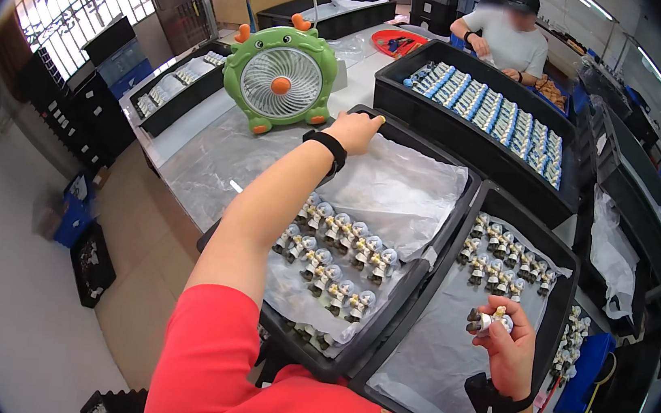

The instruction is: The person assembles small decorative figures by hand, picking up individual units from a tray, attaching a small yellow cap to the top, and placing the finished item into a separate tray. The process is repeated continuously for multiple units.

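Observation:
My right hand (511, 353) holds a small figurine (490, 321) over the right black tray (567, 274). The figurine has a white body, a pale domed head, yellow details and dark feet. Stretched forward, my left hand (355, 132) is at the far edge of the middle black tray (471, 191), its fingers closed; whatever they grip is too hidden to name. A clear plastic sheet (406, 187) lies in that tray just beyond rows of similar figurines (343, 240). More figurines (508, 255) stand in rows at the far end of the right tray.
Left of my left hand stands a green animal-shaped fan (281, 78). Beyond the trays, a deep black crate (476, 142) holds rows of blue-and-white parts. A person (504, 39) works across the table near a red dish (398, 43). More figurines (572, 344) lie at the right.

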Tool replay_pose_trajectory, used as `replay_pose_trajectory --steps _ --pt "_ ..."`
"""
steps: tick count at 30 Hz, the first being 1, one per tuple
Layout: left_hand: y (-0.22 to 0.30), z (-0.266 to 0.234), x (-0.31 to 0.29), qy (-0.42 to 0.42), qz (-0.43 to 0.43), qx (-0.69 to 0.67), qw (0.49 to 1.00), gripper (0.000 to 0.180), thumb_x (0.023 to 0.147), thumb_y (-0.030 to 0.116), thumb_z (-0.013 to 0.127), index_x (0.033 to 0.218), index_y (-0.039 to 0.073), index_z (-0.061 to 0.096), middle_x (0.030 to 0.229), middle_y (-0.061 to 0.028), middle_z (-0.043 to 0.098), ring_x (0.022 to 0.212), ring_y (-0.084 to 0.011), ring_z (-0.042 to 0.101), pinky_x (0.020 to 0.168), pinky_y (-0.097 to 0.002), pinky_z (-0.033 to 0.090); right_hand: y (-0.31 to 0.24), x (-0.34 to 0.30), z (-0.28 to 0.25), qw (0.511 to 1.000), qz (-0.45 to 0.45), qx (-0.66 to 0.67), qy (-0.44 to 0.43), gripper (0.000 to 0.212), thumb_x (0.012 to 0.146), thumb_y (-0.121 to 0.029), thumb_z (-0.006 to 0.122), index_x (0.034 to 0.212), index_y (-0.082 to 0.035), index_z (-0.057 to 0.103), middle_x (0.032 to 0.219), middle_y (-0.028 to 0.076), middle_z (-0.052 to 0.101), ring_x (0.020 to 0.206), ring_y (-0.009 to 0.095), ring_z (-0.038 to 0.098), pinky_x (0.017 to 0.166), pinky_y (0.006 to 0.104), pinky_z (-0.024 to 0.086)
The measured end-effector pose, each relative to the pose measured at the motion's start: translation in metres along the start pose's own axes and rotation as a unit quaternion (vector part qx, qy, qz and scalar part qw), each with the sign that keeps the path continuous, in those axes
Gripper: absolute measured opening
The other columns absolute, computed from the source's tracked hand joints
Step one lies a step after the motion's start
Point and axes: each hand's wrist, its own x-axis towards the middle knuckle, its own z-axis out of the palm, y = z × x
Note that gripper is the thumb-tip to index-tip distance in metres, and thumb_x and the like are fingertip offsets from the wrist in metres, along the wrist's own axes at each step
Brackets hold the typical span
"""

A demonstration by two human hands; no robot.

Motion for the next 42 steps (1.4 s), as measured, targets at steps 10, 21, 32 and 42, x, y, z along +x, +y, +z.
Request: replay_pose_trajectory --steps 10,21,32,42 --pt "-0.023 0.019 -0.006 0.203 0.067 0.025 0.976 0.037 0.074 0.002 0.053 0.108 0.012 0.063 0.098 -0.0134 0.063 0.096 -0.0331 0.059 0.083 -0.0440 0.044 0.003 0.004 -0.001 1.000 -0.002 -0.009 0.004 0.034 0.087 -0.011 0.058 0.120 -0.003 0.051 0.106 0.010 0.061 0.085 0.017 0.064 0.068 0.0262 0.054" --pt "-0.029 -0.019 -0.031 0.144 0.048 -0.009 0.988 0.018 0.075 0.008 0.055 0.089 0.008 0.066 0.091 -0.0129 0.064 0.090 -0.0309 0.062 0.077 -0.0416 0.049 0.005 0.004 -0.001 1.000 -0.001 -0.018 0.007 0.033 0.088 -0.010 0.056 0.120 -0.003 0.051 0.105 0.010 0.060 0.086 0.016 0.064 0.069 0.0262 0.054" --pt "-0.051 -0.048 -0.133 0.213 0.078 -0.217 0.950 0.020 0.072 0.001 0.058 0.091 0.001 0.062 0.089 -0.0128 0.060 0.087 -0.0291 0.059 0.078 -0.0353 0.047 0.004 0.002 0.000 1.000 -0.001 -0.025 0.004 0.034 0.088 -0.011 0.056 0.120 -0.003 0.051 0.105 0.009 0.060 0.086 0.015 0.064 0.069 0.0258 0.054" --pt "-0.045 -0.052 -0.169 0.217 0.057 -0.302 0.926 0.019 0.074 -0.001 0.057 0.093 -0.002 0.061 0.092 -0.0105 0.061 0.088 -0.0208 0.059 0.079 -0.0306 0.046 0.009 0.002 0.002 0.999 0.004 -0.036 -0.002 0.034 0.088 -0.012 0.057 0.120 -0.003 0.051 0.105 0.009 0.061 0.085 0.015 0.064 0.068 0.0251 0.054"
